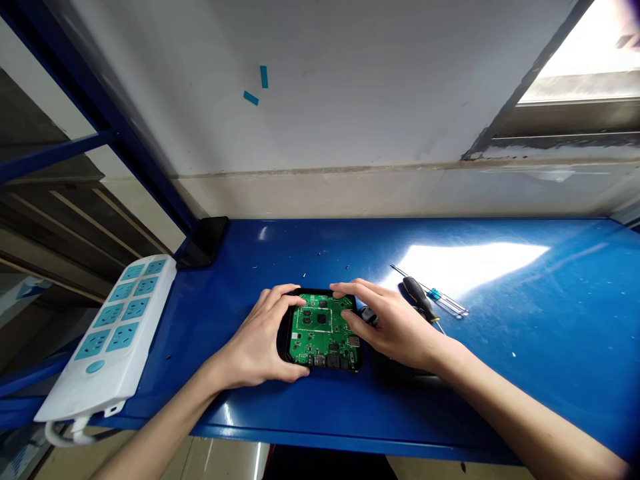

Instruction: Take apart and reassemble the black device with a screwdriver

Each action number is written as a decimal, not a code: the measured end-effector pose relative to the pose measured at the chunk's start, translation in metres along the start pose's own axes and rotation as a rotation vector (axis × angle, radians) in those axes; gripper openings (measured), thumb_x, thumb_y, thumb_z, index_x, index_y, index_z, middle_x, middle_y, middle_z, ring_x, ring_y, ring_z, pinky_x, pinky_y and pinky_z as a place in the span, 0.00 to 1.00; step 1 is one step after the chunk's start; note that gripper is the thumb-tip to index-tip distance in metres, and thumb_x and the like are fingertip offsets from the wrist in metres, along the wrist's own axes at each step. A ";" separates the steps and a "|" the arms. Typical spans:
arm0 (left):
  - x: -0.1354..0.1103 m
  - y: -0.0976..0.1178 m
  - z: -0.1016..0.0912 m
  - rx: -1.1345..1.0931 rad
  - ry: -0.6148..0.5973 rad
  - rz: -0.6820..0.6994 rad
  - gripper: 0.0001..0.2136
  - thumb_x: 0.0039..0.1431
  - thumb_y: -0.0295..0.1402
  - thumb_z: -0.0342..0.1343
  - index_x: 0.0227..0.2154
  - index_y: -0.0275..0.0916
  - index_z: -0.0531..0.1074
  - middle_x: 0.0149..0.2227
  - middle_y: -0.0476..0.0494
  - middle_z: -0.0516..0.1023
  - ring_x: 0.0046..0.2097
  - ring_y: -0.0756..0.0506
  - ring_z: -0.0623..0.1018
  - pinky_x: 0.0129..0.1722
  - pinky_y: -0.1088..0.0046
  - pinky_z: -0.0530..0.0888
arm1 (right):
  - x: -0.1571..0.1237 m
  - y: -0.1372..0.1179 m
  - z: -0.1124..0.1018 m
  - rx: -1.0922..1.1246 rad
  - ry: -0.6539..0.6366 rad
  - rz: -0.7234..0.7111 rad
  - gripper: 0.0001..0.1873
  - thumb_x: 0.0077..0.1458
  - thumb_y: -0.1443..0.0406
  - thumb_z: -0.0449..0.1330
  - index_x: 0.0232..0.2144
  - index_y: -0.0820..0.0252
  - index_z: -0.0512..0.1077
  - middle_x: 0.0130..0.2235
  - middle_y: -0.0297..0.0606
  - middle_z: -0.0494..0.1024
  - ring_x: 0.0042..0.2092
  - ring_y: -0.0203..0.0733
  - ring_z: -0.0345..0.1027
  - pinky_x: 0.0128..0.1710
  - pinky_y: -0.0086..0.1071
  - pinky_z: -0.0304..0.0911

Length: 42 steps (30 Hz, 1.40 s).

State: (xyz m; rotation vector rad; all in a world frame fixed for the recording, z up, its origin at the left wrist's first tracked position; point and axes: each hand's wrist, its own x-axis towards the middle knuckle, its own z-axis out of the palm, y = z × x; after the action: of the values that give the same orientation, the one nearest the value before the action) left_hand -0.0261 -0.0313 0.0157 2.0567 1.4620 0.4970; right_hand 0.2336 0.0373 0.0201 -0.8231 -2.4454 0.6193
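Observation:
A green circuit board (323,330) lies inside a shallow black case (287,347) on the blue shelf (500,347). My left hand (263,340) curls round the case's left edge, thumb at the front, fingers at the far corner. Over the right edge rests my right hand (395,323), its fingers pressing on the far rim and the board's right side. Both hands grip the case with the board in it. A small black part (369,315) peeks out under my right fingers.
A black-handled screwdriver (419,298) and thin tweezers with a blue mark (440,298) lie just right of my right hand. A white power strip (113,333) hangs over the shelf's left edge. A black phone (204,241) leans at the back left. Tiny screws (320,253) dot the shelf.

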 end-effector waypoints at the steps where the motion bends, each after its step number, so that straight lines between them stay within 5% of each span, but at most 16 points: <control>1: 0.000 0.000 0.000 -0.001 0.002 0.002 0.37 0.42 0.37 0.74 0.56 0.48 0.64 0.67 0.39 0.59 0.66 0.27 0.62 0.64 0.40 0.62 | 0.000 0.001 0.000 -0.009 -0.002 -0.004 0.18 0.66 0.66 0.56 0.57 0.57 0.69 0.53 0.45 0.80 0.53 0.47 0.77 0.52 0.44 0.76; 12: -0.001 -0.003 0.000 -0.024 0.016 0.008 0.37 0.43 0.42 0.75 0.57 0.49 0.66 0.68 0.39 0.60 0.66 0.26 0.62 0.62 0.38 0.66 | -0.005 0.019 -0.034 -0.162 0.074 0.118 0.19 0.68 0.59 0.54 0.58 0.56 0.70 0.49 0.43 0.83 0.49 0.48 0.79 0.47 0.45 0.77; 16: -0.001 -0.001 -0.001 -0.021 0.011 0.009 0.37 0.44 0.42 0.75 0.57 0.48 0.66 0.68 0.39 0.60 0.67 0.27 0.61 0.62 0.39 0.67 | -0.016 0.021 -0.046 -0.163 -0.027 0.144 0.24 0.66 0.55 0.58 0.61 0.54 0.69 0.55 0.45 0.80 0.54 0.51 0.77 0.50 0.48 0.76; 22: -0.002 -0.001 -0.004 -0.019 0.012 0.019 0.37 0.44 0.43 0.75 0.57 0.49 0.68 0.68 0.39 0.61 0.67 0.25 0.62 0.62 0.37 0.67 | -0.043 0.002 -0.056 -0.202 -0.260 0.125 0.52 0.50 0.43 0.68 0.70 0.56 0.58 0.63 0.54 0.73 0.63 0.65 0.68 0.60 0.62 0.66; 26: -0.003 -0.003 -0.004 -0.018 0.006 0.022 0.37 0.43 0.42 0.76 0.58 0.50 0.68 0.69 0.39 0.60 0.68 0.25 0.61 0.61 0.38 0.69 | -0.059 -0.001 -0.060 -0.228 -0.305 0.117 0.67 0.41 0.37 0.70 0.73 0.56 0.48 0.69 0.58 0.63 0.69 0.73 0.55 0.66 0.70 0.53; 32: -0.006 -0.007 -0.003 -0.017 -0.009 0.017 0.38 0.45 0.40 0.75 0.60 0.51 0.67 0.70 0.39 0.58 0.69 0.25 0.59 0.63 0.37 0.66 | -0.079 0.011 -0.063 -0.281 -0.342 0.175 0.71 0.38 0.47 0.76 0.74 0.54 0.43 0.72 0.54 0.58 0.72 0.74 0.47 0.68 0.70 0.49; 42: -0.010 -0.005 -0.005 0.001 -0.001 0.042 0.38 0.49 0.50 0.73 0.62 0.52 0.66 0.72 0.37 0.56 0.70 0.23 0.57 0.62 0.36 0.67 | -0.074 -0.002 -0.057 -0.270 -0.277 0.202 0.66 0.38 0.58 0.73 0.73 0.63 0.46 0.59 0.54 0.72 0.61 0.67 0.66 0.59 0.58 0.66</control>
State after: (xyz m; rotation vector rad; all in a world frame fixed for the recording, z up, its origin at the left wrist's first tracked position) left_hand -0.0364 -0.0383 0.0169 2.0919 1.4210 0.5116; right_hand 0.3174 0.0025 0.0440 -1.1714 -2.7605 0.5087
